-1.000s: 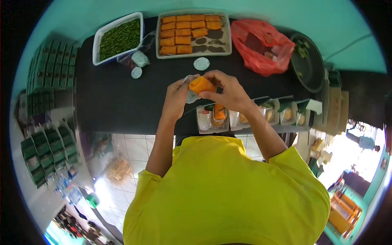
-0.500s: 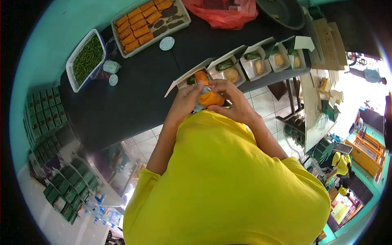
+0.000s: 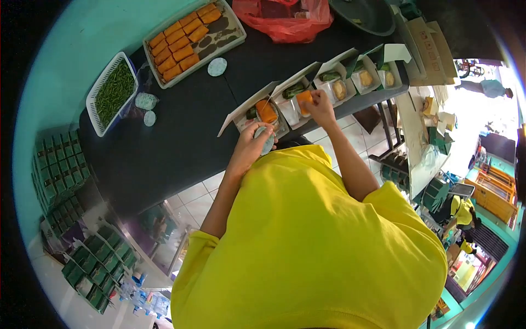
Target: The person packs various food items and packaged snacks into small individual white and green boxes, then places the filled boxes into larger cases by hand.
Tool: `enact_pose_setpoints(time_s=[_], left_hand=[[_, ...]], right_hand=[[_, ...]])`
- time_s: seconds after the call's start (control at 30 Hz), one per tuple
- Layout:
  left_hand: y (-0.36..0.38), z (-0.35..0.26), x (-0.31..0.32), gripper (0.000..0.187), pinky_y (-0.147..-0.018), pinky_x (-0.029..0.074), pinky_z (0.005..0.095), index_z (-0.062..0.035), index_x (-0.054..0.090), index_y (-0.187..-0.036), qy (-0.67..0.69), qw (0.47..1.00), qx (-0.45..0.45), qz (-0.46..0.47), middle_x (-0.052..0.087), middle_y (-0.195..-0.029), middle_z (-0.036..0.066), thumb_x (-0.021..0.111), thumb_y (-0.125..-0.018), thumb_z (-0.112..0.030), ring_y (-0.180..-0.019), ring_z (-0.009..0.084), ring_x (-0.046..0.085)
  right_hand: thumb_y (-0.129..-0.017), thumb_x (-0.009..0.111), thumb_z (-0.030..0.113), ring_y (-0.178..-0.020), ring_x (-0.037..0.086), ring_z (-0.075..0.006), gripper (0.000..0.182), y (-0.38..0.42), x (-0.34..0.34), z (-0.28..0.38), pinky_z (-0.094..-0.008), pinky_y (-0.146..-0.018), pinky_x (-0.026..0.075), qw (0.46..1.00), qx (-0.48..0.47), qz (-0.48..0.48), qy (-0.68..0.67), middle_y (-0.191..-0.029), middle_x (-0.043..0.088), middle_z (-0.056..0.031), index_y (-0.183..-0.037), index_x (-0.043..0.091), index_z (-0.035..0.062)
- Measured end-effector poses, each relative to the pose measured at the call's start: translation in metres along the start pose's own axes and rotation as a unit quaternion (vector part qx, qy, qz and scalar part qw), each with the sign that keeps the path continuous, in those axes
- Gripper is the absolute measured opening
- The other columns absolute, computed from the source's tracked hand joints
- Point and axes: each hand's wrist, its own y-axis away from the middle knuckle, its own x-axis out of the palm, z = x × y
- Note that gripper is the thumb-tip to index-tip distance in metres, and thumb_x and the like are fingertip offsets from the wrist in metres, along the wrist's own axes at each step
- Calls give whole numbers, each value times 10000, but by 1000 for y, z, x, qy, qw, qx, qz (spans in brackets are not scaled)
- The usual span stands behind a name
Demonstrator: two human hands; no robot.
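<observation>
My right hand (image 3: 322, 109) pinches an orange fried roll (image 3: 304, 102) over the second open box (image 3: 289, 117) from the left, in the row along the table's front edge. A green leaf-wrapped item (image 3: 292, 90) lies behind the roll in that box. Close to my shirt, my left hand (image 3: 251, 147) has its fingers closed on a pale round paper liner (image 3: 267, 143). Just beyond it is the leftmost box (image 3: 281, 130), with another orange roll (image 3: 267, 111) and a partly hidden leaf-wrapped item (image 3: 251, 113) inside.
Several more filled boxes (image 3: 331, 82) continue to the right. Behind stand a tray of orange rolls (image 3: 244, 38), a basket of green chilies (image 3: 90, 104), a red plastic bag (image 3: 296, 34) and a dark basin (image 3: 378, 24). Loose paper liners (image 3: 217, 67) lie on the black table (image 3: 181, 137).
My hands have separated. The right one has carried an orange roll rightward to the second box, while the left keeps a paper liner near my shirt. The view has shifted slightly.
</observation>
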Motion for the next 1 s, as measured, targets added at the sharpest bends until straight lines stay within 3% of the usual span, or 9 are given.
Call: enact_pose_setpoints(time_s=[0.17, 0.27, 0.4, 0.47, 0.6, 0.73, 0.8, 0.93, 1.0], left_hand=[[1, -10, 6, 234, -841, 491, 280, -31, 568, -1134, -32, 998, 45, -15, 537, -1165, 125, 571, -926, -138, -970, 172, 601], [8, -24, 8, 351, -948, 440, 288, -47, 497, -1266, -64, 993, 86, -40, 523, -1198, 112, 544, -919, -83, -1123, 182, 525], [4, -36, 7, 493, -1034, 377, 314, -70, 410, -1367, -59, 989, 121, -55, 507, -1236, 102, 518, -890, -7, -1221, 204, 462], [4, -45, 9, 518, -1035, 375, 319, -71, 399, -1375, -53, 988, 129, -72, 494, -1253, 106, 513, -875, 9, -1220, 207, 463], [-4, -60, -2, 581, -1022, 382, 316, -80, 367, -1400, -80, 968, 196, -132, 455, -1292, 115, 494, -846, 39, -1216, 207, 459], [6, -82, -22, 423, -955, 422, 297, -39, 479, -1312, -124, 951, 209, -191, 541, -1203, 116, 514, -891, -25, -1100, 175, 530], [7, -77, -38, 268, -790, 488, 294, 5, 589, -1157, -186, 908, 268, -264, 616, -1061, 119, 552, -912, -95, -946, 160, 591], [27, -68, -57, 248, -678, 457, 247, 29, 664, -953, -110, 880, 164, -431, 645, -801, 31, 614, -919, -212, -750, 94, 566], [37, -61, -62, 279, -674, 455, 245, 27, 666, -952, -100, 875, 144, -452, 640, -805, 30, 630, -911, -247, -756, 91, 560]], right_hand=[[-765, 747, 234, -955, 612, -328, 544, -23, 3, 4, -387, -857, 485, 987, -31, 34, 155, -1047, 626, -197, -1187, 480, 20], [-790, 713, 178, -918, 610, -330, 449, 8, -1, 25, -393, -829, 493, 948, -216, -50, 227, -1013, 614, -178, -1156, 514, 11], [-814, 674, 119, -943, 592, -300, 273, 49, -15, 136, -366, -816, 494, 963, -206, 173, -4, -1047, 581, -150, -1065, 613, 29], [-814, 672, 105, -957, 585, -293, 235, 47, -6, 158, -350, -803, 498, 935, -244, 256, -35, -1060, 572, -144, -1036, 643, 33], [-802, 680, 109, -873, 592, -284, 173, 14, 22, 182, -362, -720, 502, 850, -480, 169, 137, -974, 560, -132, -956, 667, 32], [-855, 659, 145, -749, 612, -221, 158, -22, 44, 210, -318, -710, 490, 868, -368, 332, 24, -847, 590, -111, -926, 636, 6], [-905, 628, 192, -776, 593, -135, 189, -43, 54, 223, -292, -699, 479, 839, -196, 506, -38, -817, 607, -78, -959, 629, 11], [-935, 592, 259, -832, 575, -109, 224, -112, 98, 249, -302, -763, 484, 818, -329, 470, 36, -895, 636, -33, -1027, 639, 61], [-922, 570, 251, -939, 634, -254, 246, -174, 146, 245, -352, -810, 485, 849, -384, 352, 88, -992, 661, -120, -1072, 627, 65]])
